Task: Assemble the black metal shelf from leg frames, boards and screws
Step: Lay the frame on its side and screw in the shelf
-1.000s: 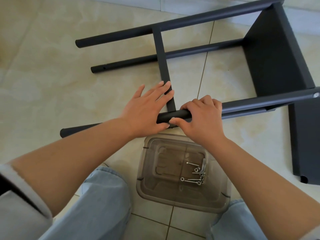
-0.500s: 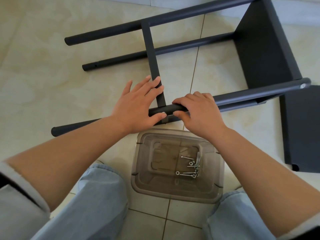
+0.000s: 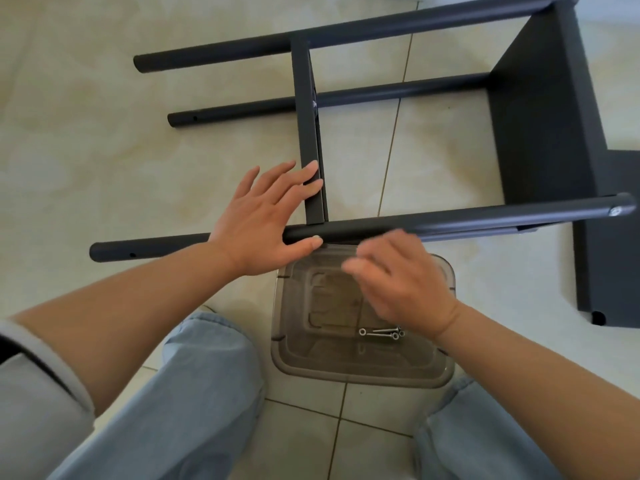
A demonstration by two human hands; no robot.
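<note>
The black shelf lies on its side on the tiled floor. Its near leg tube [image 3: 467, 221] runs left to right, with a cross bar [image 3: 308, 133] joining it to the far leg tube [image 3: 311, 36]. A black board [image 3: 543, 133] is fixed between the legs at the right, and a silver screw head [image 3: 615, 212] shows at the near tube's end. My left hand [image 3: 263, 220] rests flat over the near tube, fingers straight against the cross bar. My right hand [image 3: 398, 282] hovers blurred over the clear plastic tray [image 3: 294, 355], fingers loosely curled, holding nothing I can see. Several silver screws [image 3: 381, 333] lie in the tray.
A second black board [image 3: 609, 254] lies flat on the floor at the right. A lower leg tube [image 3: 398, 93] runs beneath the far one. My knees in light jeans [image 3: 194, 393] flank the tray. Pale tiles extend to the left.
My right hand has let go of the near leg tube and pulled back over the tray. My left hand stays flat on the tube and cross bar.
</note>
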